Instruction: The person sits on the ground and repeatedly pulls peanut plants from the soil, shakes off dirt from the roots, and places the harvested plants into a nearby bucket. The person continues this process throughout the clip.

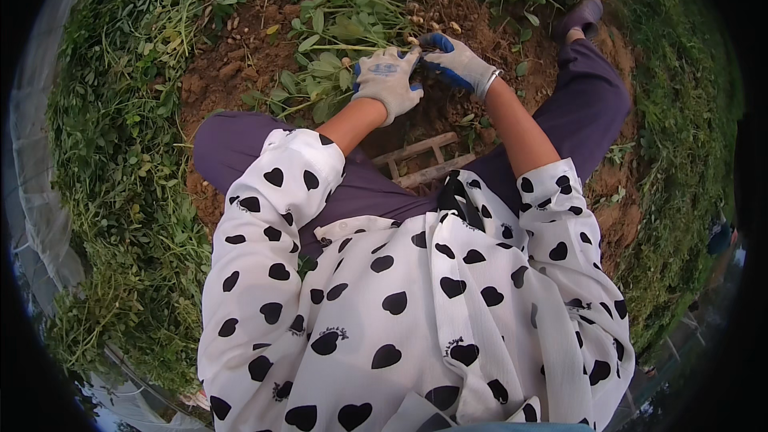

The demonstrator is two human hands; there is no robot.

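Note:
Both hands wear pale knitted gloves with blue coated palms. My left hand lies back up over the stems of a pulled peanut plant, its fingertips close to the other hand. Just to the right, my right hand has thumb and fingers bent at the plant's root end, near a peanut pod. What exactly each hand grips is hidden by the gloves. More unshelled peanuts hang among the roots beyond the fingers.
A wooden ladder-like frame lies on the ground between my legs. Cut or pulled peanut plants are heaped at the left. Reddish soil with loose pods shows ahead. Green plants grow on the right, and a dark round object stands at the top edge.

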